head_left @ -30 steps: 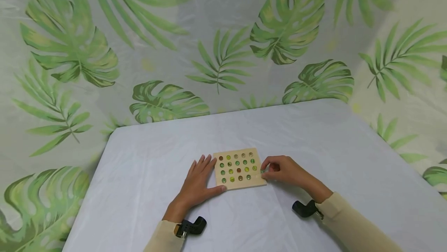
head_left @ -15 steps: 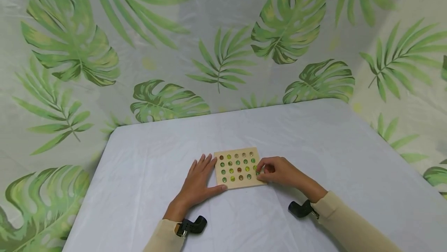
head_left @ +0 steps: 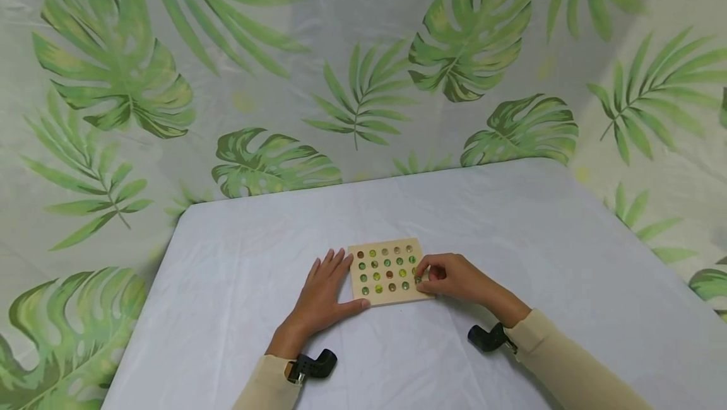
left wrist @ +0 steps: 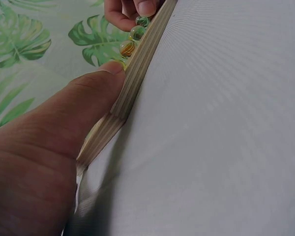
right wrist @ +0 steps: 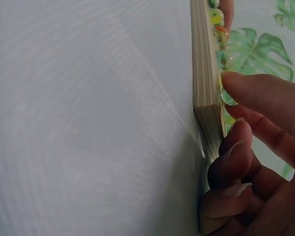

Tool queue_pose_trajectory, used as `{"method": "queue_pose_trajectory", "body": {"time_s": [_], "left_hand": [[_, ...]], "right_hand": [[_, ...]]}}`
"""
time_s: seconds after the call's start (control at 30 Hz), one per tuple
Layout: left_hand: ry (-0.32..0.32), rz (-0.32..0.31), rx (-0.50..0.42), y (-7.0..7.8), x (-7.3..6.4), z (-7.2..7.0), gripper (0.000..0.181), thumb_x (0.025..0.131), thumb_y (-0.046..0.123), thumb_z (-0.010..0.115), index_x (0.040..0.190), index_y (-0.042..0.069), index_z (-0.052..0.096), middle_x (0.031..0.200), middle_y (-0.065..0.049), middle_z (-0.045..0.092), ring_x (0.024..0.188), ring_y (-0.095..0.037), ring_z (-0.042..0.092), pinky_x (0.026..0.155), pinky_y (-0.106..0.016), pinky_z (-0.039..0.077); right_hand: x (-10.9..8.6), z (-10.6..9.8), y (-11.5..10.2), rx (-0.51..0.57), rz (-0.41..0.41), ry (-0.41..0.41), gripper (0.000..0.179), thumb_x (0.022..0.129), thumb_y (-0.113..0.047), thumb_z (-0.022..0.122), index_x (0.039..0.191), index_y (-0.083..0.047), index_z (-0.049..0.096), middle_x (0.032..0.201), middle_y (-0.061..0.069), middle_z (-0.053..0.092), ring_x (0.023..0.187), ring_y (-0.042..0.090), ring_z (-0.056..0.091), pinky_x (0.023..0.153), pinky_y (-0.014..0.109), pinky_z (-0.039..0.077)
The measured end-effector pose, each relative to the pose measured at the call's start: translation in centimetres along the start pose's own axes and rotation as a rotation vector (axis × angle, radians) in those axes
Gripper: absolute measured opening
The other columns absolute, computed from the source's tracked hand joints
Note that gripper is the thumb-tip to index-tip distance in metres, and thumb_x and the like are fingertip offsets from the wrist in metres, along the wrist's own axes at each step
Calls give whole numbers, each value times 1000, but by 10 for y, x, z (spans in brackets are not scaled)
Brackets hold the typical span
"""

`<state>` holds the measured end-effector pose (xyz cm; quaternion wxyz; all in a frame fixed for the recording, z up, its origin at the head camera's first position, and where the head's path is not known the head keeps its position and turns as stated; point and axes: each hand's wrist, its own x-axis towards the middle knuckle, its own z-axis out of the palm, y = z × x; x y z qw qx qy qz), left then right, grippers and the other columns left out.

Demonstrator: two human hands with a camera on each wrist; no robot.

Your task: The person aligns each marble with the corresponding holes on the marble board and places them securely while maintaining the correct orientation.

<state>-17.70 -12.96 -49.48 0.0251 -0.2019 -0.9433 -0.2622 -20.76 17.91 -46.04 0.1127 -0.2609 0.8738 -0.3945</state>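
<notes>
A light wooden board point(head_left: 397, 298) lies on the white-covered table, with rows of glass marbles point(head_left: 389, 275) in green, yellow and reddish brown sitting in its holes. My left hand point(head_left: 320, 301) rests along its left side with the fingers straight and spread. The thumb point(left wrist: 96, 86) presses on the near left corner. At the near right corner my right hand point(head_left: 457, 277) pinches a clear green marble point(right wrist: 228, 98) between thumb and index finger, right at the board's surface. Its other fingers curl beside the board's edge in the right wrist view.
A white cloth point(head_left: 255, 246) covers the table around the board. Behind it hangs a curtain point(head_left: 363, 50) with green leaf prints. Both wrists carry a small black camera point(head_left: 318, 364) below the beige sleeves point(head_left: 568, 356).
My right hand has moved left with the green marble, from just off the board's right edge to over its near right corner. The left hand has stayed in place.
</notes>
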Motion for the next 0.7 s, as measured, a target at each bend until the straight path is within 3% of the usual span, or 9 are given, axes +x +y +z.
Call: {"method": "queue_pose_trajectory", "body": {"time_s": [0.7], "left_hand": [[0,-4,-15,-2,1,1,99,78,70,62,153,15,30,158,-6,25,148,-23,11,119,-42,5]], "right_hand": [[2,-1,-2,21,7,5,17,82,-22,77,96,-16,70,68,-4,55,60,9,48,52,20,40]]}}
